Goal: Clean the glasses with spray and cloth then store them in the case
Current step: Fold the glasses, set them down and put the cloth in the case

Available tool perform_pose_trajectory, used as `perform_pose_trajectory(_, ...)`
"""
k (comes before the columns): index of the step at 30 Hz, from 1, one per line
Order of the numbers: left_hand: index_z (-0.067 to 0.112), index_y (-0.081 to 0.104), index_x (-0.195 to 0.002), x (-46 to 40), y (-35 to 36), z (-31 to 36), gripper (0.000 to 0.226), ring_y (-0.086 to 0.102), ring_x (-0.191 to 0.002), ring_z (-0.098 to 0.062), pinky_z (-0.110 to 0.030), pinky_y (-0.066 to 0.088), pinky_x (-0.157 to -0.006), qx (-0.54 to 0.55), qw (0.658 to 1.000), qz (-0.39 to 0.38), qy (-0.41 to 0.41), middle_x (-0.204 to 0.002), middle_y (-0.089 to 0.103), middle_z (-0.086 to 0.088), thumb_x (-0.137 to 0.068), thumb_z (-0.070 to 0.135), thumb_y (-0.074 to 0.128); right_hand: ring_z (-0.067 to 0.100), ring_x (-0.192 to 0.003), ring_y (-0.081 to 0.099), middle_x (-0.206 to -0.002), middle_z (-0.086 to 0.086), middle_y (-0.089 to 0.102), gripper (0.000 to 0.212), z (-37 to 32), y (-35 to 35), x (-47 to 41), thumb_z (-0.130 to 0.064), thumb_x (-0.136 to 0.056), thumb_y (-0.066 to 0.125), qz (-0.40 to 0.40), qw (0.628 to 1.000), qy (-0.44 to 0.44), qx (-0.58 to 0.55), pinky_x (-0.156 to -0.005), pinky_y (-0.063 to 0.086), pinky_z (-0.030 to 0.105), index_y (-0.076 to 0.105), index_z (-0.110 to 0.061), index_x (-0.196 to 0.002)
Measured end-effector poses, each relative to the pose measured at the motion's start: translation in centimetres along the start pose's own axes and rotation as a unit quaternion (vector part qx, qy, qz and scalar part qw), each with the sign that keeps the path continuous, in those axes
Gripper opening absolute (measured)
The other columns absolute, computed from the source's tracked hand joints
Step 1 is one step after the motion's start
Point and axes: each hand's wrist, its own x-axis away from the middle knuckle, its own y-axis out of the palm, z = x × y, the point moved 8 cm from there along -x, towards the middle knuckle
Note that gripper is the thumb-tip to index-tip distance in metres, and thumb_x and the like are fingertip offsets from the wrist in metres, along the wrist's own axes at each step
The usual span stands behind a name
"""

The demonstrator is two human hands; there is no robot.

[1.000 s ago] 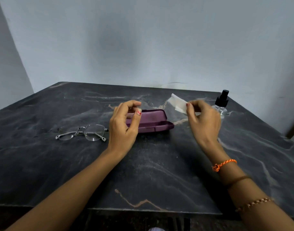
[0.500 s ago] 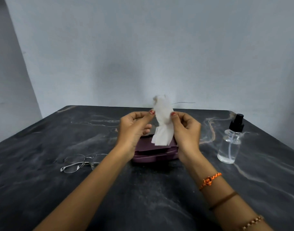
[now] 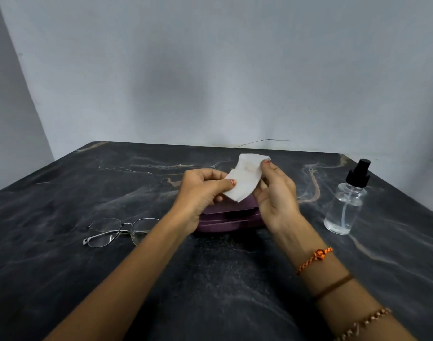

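Note:
A small white cloth (image 3: 246, 177) is stretched between both hands above the table. My left hand (image 3: 202, 190) pinches its lower left edge, and my right hand (image 3: 275, 193) pinches its upper right corner. Beneath them lies the closed purple glasses case (image 3: 231, 217), partly hidden by my hands. The thin metal-framed glasses (image 3: 114, 231) lie flat on the table to the left, one lens partly covered by my left forearm. A clear spray bottle (image 3: 345, 205) with a black pump top stands upright to the right.
Everything rests on a dark marble table (image 3: 63, 279) whose far edge meets a pale wall (image 3: 210, 70). The table's right edge runs just beyond the bottle.
My right hand brought the cloth from near the bottle to the middle, my left hand joined it, and both have spread the cloth out flatter. The camera view tilted up.

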Motion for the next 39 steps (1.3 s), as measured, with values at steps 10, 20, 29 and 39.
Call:
perform_pose_trajectory(10,0.017,0.066,-0.069,0.3,-1.6,0.2,0.022,0.054,-0.048,0.003,-0.012,0.047,-0.050,0.023,0.998,0.050,0.027,-0.051,0.064,0.014,-0.082,0.001,0.060,0.010,-0.066,0.069,-0.066,-0.002,0.072,0.007,0.4,0.0,-0.2,-0.020,-0.083,0.061,-0.046,0.996,0.063,-0.049,-0.059,0.058,0.024,0.061,-0.013,-0.087)
perform_pose_trajectory(20,0.007,0.066,-0.076,0.5,-1.6,-0.9,0.011,0.066,-0.051,-0.006,-0.018,0.053,-0.044,0.092,0.993,0.045,-0.055,-0.071,0.067,-0.004,-0.080,-0.002,0.062,0.004,-0.050,0.064,-0.053,-0.006,0.069,0.008,-1.5,-1.6,-0.6,-0.011,-0.081,0.065,-0.020,0.996,0.023,0.082,-0.046,0.051,0.016,0.060,-0.017,-0.079)
perform_pose_trajectory(29,0.006,0.065,-0.073,0.4,-2.6,-0.3,0.014,0.049,-0.030,-0.001,-0.010,0.044,-0.035,-0.055,0.997,0.048,-0.026,-0.039,0.060,0.005,-0.075,-0.008,0.067,0.001,-0.032,0.053,-0.060,0.006,0.059,0.014,-3.0,-3.7,-0.7,-0.007,-0.079,0.067,-0.020,0.948,0.018,0.317,-0.040,0.048,0.012,0.058,-0.006,-0.067)
perform_pose_trajectory(39,0.006,0.064,-0.069,-0.2,-4.0,-1.3,0.017,0.050,-0.029,-0.003,-0.012,0.044,-0.033,-0.187,0.979,0.045,-0.072,-0.065,0.064,-0.014,-0.070,-0.010,0.071,0.006,-0.037,0.053,-0.055,0.009,0.057,0.016,-2.5,-4.6,-1.2,-0.006,-0.072,0.074,-0.029,0.858,0.044,0.510,-0.032,0.041,0.013,0.061,-0.002,-0.063)
